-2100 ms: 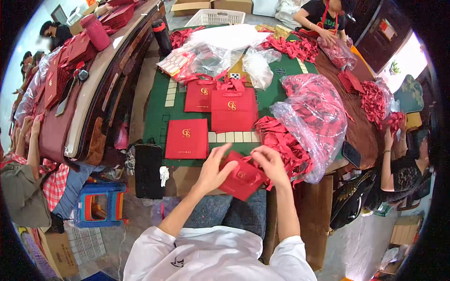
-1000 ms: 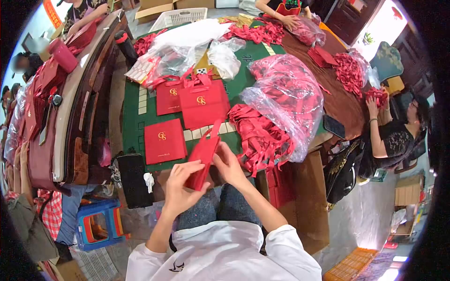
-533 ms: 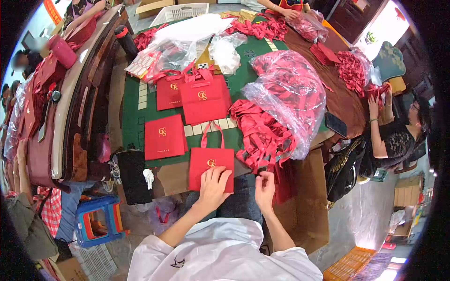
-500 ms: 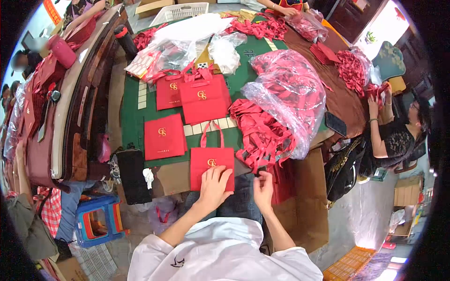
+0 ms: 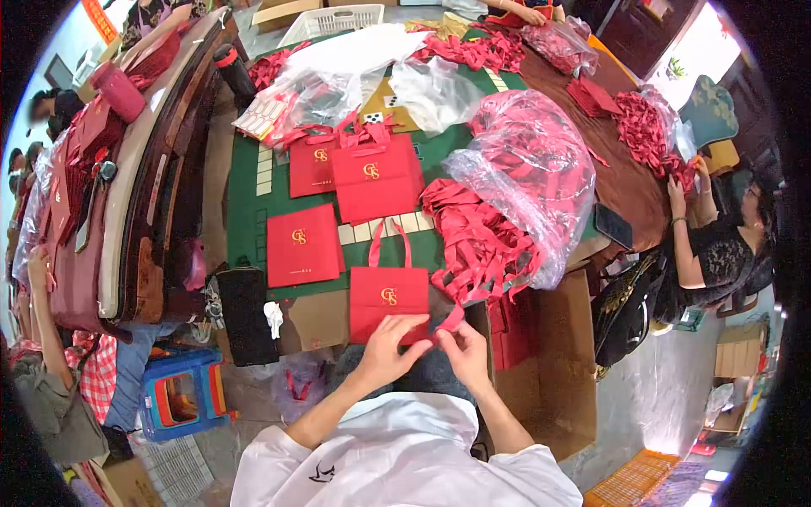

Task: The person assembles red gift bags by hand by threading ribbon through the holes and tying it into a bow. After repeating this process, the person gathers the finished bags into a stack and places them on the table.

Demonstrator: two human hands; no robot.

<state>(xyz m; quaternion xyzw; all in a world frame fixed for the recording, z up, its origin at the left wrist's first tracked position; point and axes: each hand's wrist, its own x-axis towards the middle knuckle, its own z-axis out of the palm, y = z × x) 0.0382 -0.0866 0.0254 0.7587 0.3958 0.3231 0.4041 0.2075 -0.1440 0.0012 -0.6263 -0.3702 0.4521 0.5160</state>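
Observation:
A red paper bag with a gold logo and one ribbon handle standing up lies at the near table edge. My left hand is over its lower part, thumb and fingers apart. Just right of it, my right hand pinches the end of a red ribbon. That ribbon trails from a tangled pile of red ribbons. Beyond the bag are a flat red bag and more red bags with handles.
A large plastic sack of red ribbons lies right of the bags, near a black phone. An open cardboard box stands below the table edge. A co-worker sits at the right. Blue stool at lower left.
My right hand has moved left and up to the bag's corner with a ribbon end in its fingers. My left hand has shifted slightly, its thumb now spread toward the right hand. The view has shifted slightly.

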